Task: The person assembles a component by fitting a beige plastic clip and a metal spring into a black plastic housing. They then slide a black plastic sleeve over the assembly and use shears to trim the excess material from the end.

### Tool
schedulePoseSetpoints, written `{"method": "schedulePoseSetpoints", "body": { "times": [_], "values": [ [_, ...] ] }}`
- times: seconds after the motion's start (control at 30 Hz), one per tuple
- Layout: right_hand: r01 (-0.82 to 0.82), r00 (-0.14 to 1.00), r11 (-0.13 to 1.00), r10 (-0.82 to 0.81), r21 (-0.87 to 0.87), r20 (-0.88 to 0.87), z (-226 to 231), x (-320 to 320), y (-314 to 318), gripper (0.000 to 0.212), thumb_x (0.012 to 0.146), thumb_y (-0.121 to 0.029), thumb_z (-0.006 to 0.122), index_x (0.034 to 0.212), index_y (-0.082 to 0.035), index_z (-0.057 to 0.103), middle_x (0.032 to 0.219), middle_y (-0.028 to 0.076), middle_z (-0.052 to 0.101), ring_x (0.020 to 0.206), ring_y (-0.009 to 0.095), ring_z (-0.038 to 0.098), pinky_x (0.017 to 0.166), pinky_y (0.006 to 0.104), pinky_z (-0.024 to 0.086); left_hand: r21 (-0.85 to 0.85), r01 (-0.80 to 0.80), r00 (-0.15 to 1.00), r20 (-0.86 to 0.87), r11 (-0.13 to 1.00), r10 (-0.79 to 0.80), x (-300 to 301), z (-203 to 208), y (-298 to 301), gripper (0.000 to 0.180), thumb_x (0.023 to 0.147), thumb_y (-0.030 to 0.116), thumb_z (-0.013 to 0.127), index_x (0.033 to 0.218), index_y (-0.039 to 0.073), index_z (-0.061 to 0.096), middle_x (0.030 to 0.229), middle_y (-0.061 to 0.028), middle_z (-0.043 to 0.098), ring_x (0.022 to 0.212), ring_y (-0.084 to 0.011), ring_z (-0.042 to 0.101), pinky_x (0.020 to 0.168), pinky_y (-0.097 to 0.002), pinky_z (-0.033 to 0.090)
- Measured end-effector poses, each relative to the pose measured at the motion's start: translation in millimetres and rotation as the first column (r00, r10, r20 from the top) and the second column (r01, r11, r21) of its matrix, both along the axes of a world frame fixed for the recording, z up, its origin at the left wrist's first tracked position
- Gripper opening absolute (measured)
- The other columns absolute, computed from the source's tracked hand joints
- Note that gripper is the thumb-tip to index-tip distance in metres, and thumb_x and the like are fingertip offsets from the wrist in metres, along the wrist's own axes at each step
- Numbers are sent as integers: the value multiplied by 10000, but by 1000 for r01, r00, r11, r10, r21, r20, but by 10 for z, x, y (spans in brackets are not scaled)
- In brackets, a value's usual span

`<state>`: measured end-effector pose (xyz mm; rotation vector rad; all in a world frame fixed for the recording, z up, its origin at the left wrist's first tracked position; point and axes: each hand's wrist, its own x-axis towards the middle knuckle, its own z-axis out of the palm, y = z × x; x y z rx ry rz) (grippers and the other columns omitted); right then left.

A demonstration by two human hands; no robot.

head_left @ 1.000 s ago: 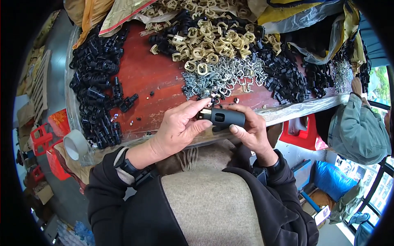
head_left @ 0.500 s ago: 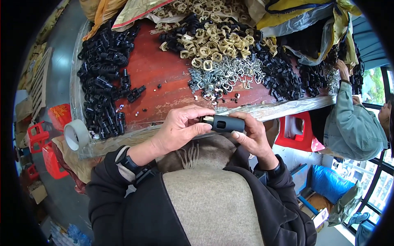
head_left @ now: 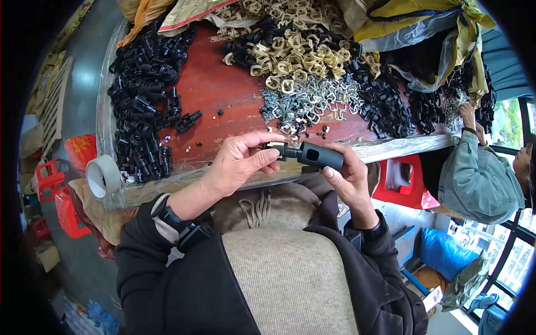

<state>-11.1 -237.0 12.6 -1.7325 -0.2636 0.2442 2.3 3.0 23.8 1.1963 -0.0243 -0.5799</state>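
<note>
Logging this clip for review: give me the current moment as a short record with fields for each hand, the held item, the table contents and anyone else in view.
left hand: fingertips pinch the small cream piece at the end of the black part
right hand: grips the black cylindrical part from below
table: red-brown top with a black parts pile at left, cream rings and metal clips in the middle
tape roll: at the table's left edge
other person: at right, reaching into parts
</note>
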Motion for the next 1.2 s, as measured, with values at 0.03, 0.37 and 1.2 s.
{"method": "schedulePoseSetpoints", "body": {
  "times": [0.03, 0.37, 1.2],
  "values": [
    [-13, 1000, 1000, 13, 13, 0, -16, 22, -2, 448, 792, -228, 633, 1112, 32, 458, 944, 61, 545, 809, 101, 519, 726, 232, 422, 5, 2, 1000, -1, 1000, -2, 21, -7, -15, 278, 836, 94, 552, 1096, -1, 528, 853, -59, 599, 709, -99, 585, 629, -209, 486],
    [-56, 993, 998, 60, 36, -104, -80, 152, -77, 450, 776, -206, 645, 1109, 38, 467, 971, 80, 554, 875, 129, 529, 770, 251, 423, -38, 63, 992, -105, 997, -67, 186, -82, -163, 280, 836, 86, 547, 1103, 2, 526, 897, -63, 590, 709, -97, 583, 650, -215, 486],
    [-51, 982, 989, 74, -137, 175, 189, -74, 182, 397, 750, -211, 657, 1046, 9, 511, 868, 139, 591, 783, 245, 595, 683, 308, 455, 20, 48, 999, 24, 999, -48, -57, 92, -6, 249, 804, 53, 578, 1042, -12, 543, 879, -62, 592, 708, -109, 588, 625, -213, 486]
  ]
}}
